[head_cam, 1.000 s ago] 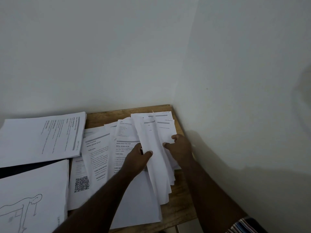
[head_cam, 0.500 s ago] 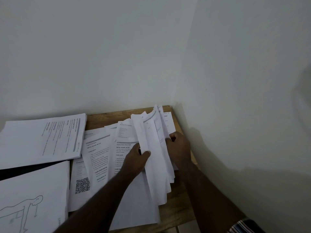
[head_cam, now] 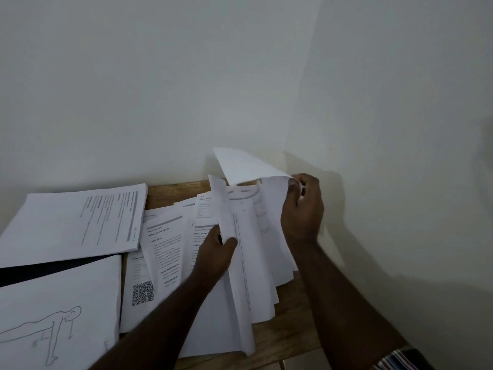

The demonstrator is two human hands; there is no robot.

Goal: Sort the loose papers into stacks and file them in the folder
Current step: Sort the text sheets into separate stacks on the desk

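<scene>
1. Drawing sheet (head_cam: 57,313), at 8 o'clock nearest me, shows a line figure in a push-up pose.
2. QR-code page (head_cam: 142,285) lies among the loose papers (head_cam: 170,252) spread across the wooden table (head_cam: 288,332).
3. My left hand (head_cam: 216,252), at centre, grips a folded bundle of sheets (head_cam: 240,276), thumb over its edge.
4. My right hand (head_cam: 302,209), at 2 o'clock, pinches the lifted corner of a top sheet (head_cam: 248,166).
5. Printed stack (head_cam: 77,220) lies at 10 o'clock, by the wall.

A wooden table (head_cam: 288,332) stands against pale walls (head_cam: 160,89).
</scene>
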